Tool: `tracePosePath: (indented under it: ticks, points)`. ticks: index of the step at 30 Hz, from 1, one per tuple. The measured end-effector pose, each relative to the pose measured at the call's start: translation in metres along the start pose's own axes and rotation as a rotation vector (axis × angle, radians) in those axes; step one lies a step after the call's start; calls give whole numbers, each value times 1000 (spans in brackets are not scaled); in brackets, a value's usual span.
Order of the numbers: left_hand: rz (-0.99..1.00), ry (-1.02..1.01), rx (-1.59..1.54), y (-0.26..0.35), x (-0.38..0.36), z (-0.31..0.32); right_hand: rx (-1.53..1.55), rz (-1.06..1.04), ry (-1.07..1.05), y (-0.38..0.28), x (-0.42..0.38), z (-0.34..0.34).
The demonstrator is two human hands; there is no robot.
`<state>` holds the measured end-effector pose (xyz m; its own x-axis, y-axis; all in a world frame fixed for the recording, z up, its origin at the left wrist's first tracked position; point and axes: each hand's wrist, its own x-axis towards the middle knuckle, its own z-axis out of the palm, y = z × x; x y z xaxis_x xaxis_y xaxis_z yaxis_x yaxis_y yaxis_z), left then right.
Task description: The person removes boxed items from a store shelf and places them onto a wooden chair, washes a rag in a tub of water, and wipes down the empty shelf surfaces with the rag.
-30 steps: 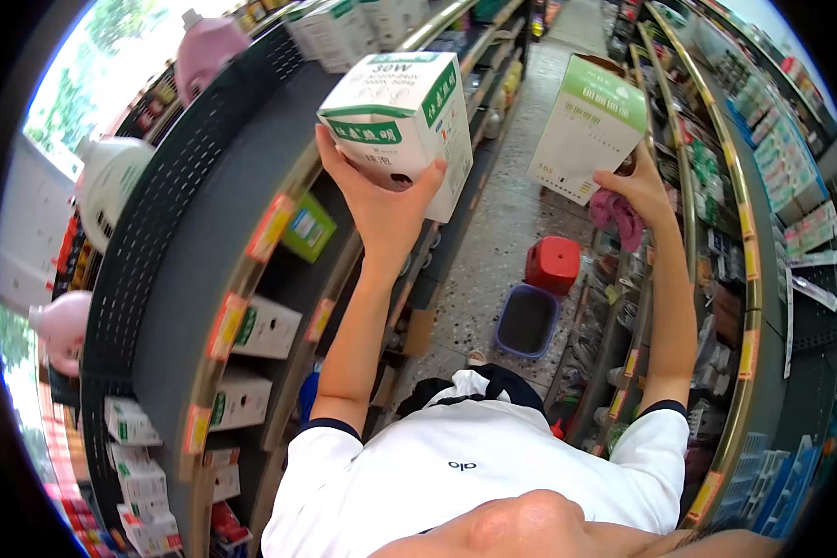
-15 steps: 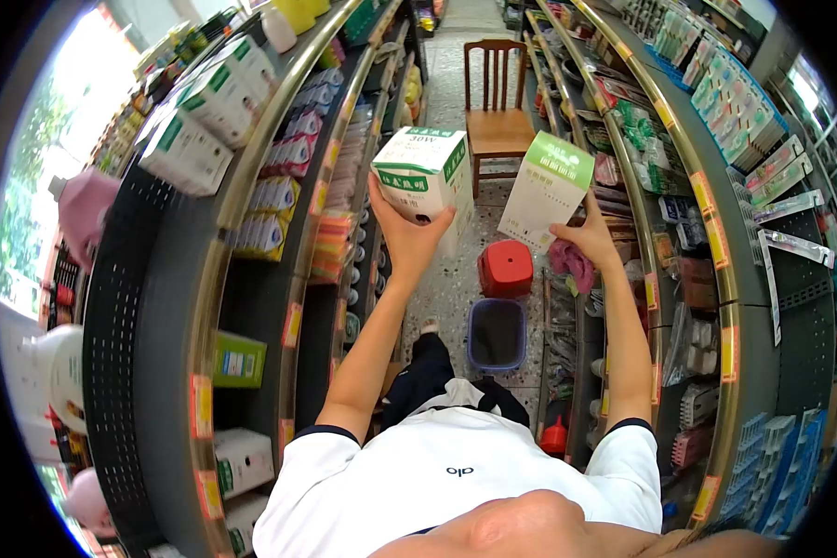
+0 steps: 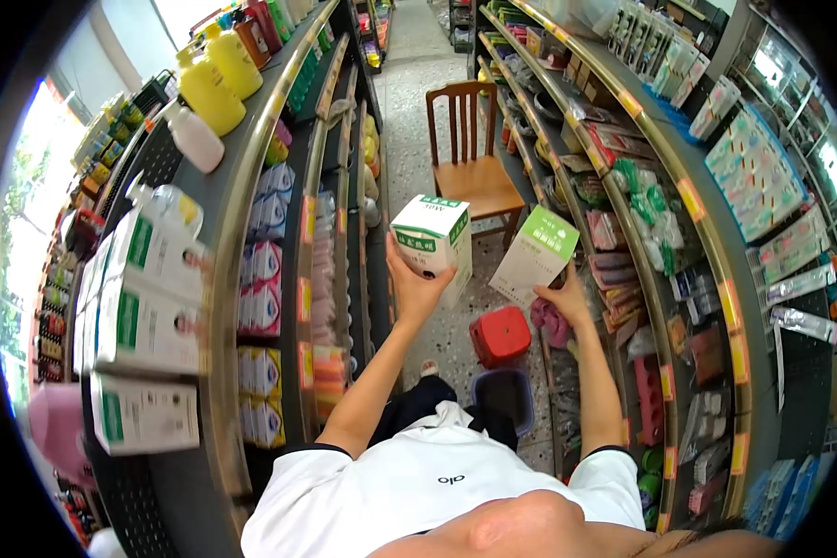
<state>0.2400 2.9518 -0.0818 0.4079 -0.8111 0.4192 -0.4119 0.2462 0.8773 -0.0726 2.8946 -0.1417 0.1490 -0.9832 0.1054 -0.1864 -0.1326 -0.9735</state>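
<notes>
My left hand [image 3: 418, 290] holds a white and green light bulb box [image 3: 448, 244] upright, the thumb on its near side and the fingers at its left. In my right hand [image 3: 567, 299] is a second, flatter-looking light bulb box [image 3: 534, 259], white with a light green top part, tilted and gripped at its lower right. The two boxes are apart, held out in front of my chest above the aisle. Behind my right hand a pink cloth [image 3: 551, 323] shows beside the right shelf.
A wooden chair [image 3: 479, 191] stands ahead in the aisle. Nearer are a red stool [image 3: 500, 337] and a blue-rimmed bin [image 3: 527, 409] by the right shelf. Stocked shelves line both sides; white boxes [image 3: 149, 414] and yellow bottles [image 3: 209, 93] stand on the left one.
The view has moved forward along the aisle; chair, stool and bin now appear lower and nearer. Both boxes stay in my hands and sit lower in the picture.
</notes>
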Motion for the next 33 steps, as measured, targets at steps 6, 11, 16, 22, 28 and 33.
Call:
tracePosePath:
  ticks: [6,11,16,22,28,33]
  points:
    - [-99,-48,34,-43,79,23,101,161,4,6,65,38]
    - [-94,-86,106,-81,122,44,-61,147,-12,20,118,42]
    - [-106,-88,18,-123,175,77,-10,126,-40,30,188,49]
    - [-148,-85,17,-178,256,147,-335,99,-73,58,305,42]
    - [-308,-122,90,-261,340,248,-118,123,-89,169,446,38]
    - [-385,-111,133,-321,390,328,-292,274,-203,218,542,40]
